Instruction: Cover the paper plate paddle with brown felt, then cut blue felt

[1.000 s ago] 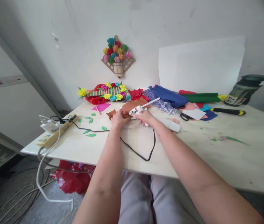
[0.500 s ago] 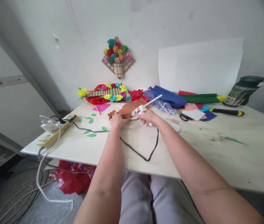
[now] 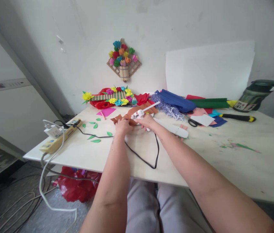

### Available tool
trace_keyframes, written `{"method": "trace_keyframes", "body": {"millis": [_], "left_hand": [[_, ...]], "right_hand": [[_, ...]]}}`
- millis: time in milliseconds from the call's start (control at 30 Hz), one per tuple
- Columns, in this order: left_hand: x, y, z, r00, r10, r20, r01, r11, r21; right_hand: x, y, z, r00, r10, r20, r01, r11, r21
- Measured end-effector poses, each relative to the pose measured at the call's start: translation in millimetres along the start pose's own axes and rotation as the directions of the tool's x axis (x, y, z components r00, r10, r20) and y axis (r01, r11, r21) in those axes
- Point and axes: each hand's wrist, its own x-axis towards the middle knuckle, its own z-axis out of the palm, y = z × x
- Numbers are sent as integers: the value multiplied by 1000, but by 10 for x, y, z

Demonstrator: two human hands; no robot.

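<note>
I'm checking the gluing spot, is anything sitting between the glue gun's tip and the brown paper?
Nothing visible. The right hand holds the glue gun right at the brown paper, which the left hand presses down.

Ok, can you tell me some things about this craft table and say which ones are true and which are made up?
1. The right hand holds a white glue gun. True.
2. The left hand rests on blue paper. False: it touches brown paper.
3. Scissors lie on the table, right of the hands. True.
4. The green leaves are stuck on the wall. False: they lie on the table, near the power strip.
5. A flower basket hangs on the wall. True.
6. The glue gun's cord is white. False: it is black.
</note>
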Motion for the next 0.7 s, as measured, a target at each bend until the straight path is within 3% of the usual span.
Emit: {"method": "trace_keyframes", "body": {"millis": [433,700], "left_hand": [[-11,13,-60,983,-183,-10,182,982,-51],[-27,-7,-79,989,-148,14,148,988,-36]], "right_hand": [[79,74,77,1000,3,-26,-4,998,-55],[-24,36,-24,1000,22,5,-21,991,-131]]}}
